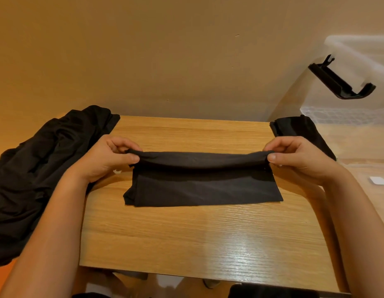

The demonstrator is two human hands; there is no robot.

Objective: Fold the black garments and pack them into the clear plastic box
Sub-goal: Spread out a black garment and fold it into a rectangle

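Centre of frame: a black garment [203, 186], already folded into a narrow band, lies across the wooden table [197, 237]. Its near half rests flat on the tabletop and its far edge is lifted into a raised fold. The left hand [107, 158] pinches the left end of that fold between thumb and curled fingers. The right hand [298, 160] pinches the right end the same way, and the cloth is stretched level between them. Left of frame: a loose pile of black garments [36, 168], crumpled, overhangs the table's left edge. Upper right: the clear plastic box [348, 117] stands beside the table, with a black latch [341, 82] on its side. A folded black garment [300, 130] sits at the table's far right corner against the box; possibly it is inside the box, but the clear wall makes this hard to judge. A small white tag [378, 181] lies at the right edge.
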